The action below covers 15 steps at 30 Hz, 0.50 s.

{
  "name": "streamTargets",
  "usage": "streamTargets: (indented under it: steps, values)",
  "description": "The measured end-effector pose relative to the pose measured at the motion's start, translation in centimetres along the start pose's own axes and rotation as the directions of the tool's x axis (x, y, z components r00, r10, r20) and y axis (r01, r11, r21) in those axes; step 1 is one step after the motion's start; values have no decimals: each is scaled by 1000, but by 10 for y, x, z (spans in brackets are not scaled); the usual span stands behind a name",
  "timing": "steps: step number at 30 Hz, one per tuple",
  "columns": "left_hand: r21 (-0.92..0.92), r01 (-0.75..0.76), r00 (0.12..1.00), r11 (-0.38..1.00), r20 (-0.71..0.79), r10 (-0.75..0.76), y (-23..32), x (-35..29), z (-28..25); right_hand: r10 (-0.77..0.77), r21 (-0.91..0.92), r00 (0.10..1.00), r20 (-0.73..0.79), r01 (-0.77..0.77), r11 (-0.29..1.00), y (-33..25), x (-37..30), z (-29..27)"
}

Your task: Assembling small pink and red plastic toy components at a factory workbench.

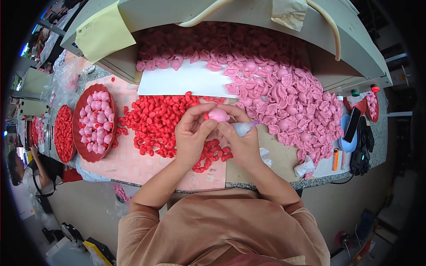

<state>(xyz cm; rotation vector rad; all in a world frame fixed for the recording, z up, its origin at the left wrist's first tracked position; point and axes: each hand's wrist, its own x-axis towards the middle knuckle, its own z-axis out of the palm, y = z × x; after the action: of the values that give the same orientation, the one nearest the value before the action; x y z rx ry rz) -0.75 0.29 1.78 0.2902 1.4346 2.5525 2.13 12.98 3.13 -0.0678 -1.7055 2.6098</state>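
Note:
Both hands meet over the middle of the table. My left hand (191, 133) is closed, its thumb and fingers pinching a small pink rounded plastic-looking piece (219, 115). A red bit (206, 116) shows at that piece's left side. My right hand (243, 144) is closed too, its thumb tip against the pink piece, with a small translucent squeeze bottle (242, 128) with a purple tip held in the palm. Under and left of the hands lies a heap of small glossy red pieces (153, 119). Beyond and to the right spreads a big pile of pink shell-like pieces (284, 102).
A red scalloped tray (76, 133) of pink pieces with red bits stands left, beside another tray of red pieces (64, 133). A grey metal housing (248, 15) arches over the back. At right lie a phone (353, 125), an orange lighter (335, 158) and crumpled tissue (305, 167). Another person sits far left.

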Motion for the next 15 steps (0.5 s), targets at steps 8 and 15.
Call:
streamTargets:
  steps: [8,15]
  values:
    - [462,-243,970,853,108,217,1,9,-15,98,157,994,42,-104,982,2,9,-6]
    - [374,-192,981,907,103,165,10,2,0,77,145,988,137,-97,985,8,10,-15]
